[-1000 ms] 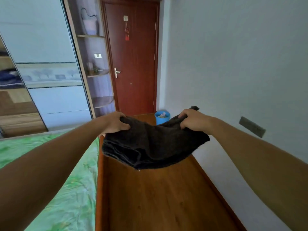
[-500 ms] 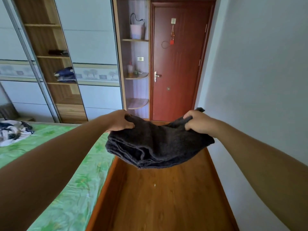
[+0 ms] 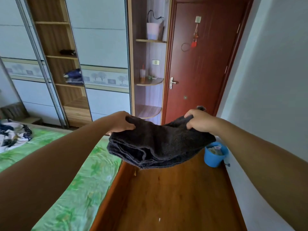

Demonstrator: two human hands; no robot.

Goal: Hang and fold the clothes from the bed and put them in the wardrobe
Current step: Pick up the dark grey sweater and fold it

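A folded dark grey garment (image 3: 158, 145) hangs in the air in front of me, above the wooden floor. My left hand (image 3: 120, 121) grips its left top edge and my right hand (image 3: 199, 120) grips its right top edge. The wardrobe (image 3: 70, 67) stands ahead on the left, its sliding door open on wooden shelves; a folded blue garment (image 3: 74, 76) lies on one shelf and a dark item (image 3: 67, 52) on the shelf above. A pile of patterned clothes (image 3: 13, 135) lies on the green bed (image 3: 70, 189) at the far left.
A red-brown door (image 3: 200, 64) is shut straight ahead. Corner shelves (image 3: 149, 80) beside it carry a bag and small items. A blue bucket (image 3: 215, 155) stands on the floor by the right wall. The wooden floor (image 3: 175, 197) runs between bed and wall.
The view has swung left, bringing the open wardrobe shelves and the clothes pile on the bed into sight. Both hands keep the same hold on the dark garment.
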